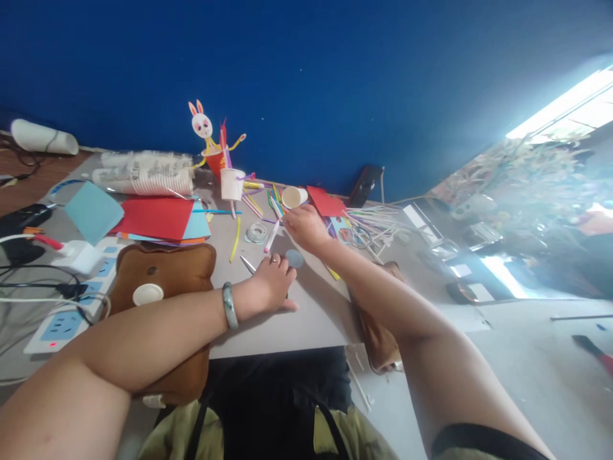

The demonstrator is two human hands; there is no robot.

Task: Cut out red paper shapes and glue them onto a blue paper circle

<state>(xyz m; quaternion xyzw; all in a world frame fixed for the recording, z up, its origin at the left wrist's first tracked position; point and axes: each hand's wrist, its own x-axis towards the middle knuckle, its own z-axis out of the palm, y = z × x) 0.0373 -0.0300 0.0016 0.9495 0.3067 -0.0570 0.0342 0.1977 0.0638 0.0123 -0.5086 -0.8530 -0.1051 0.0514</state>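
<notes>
My left hand [274, 281], with a ring and a jade-like bangle, rests palm down on the table with its thumb stretched out. A pointed silver tool [248, 264] shows from under it, its rest hidden. Beside the fingertips lies a small grey-blue disc [294, 258]. My right hand [307, 228] reaches farther forward with bent, closed fingers; what they hold, if anything, is hidden. Close to those fingers lies a white marker with a pink end [272, 237]. Just behind is a tipped paper cup [294, 197]. A tape roll [256, 232] lies to the left.
A rabbit-faced cup figure [202, 125] and a white cup [232, 184] stand near the blue wall. Left are red paper [156, 218], stacked cups [143, 174], a brown pouch [165, 262] and a power strip [64, 322]. Straws [378, 223] spread rightward beside a phone [364, 185].
</notes>
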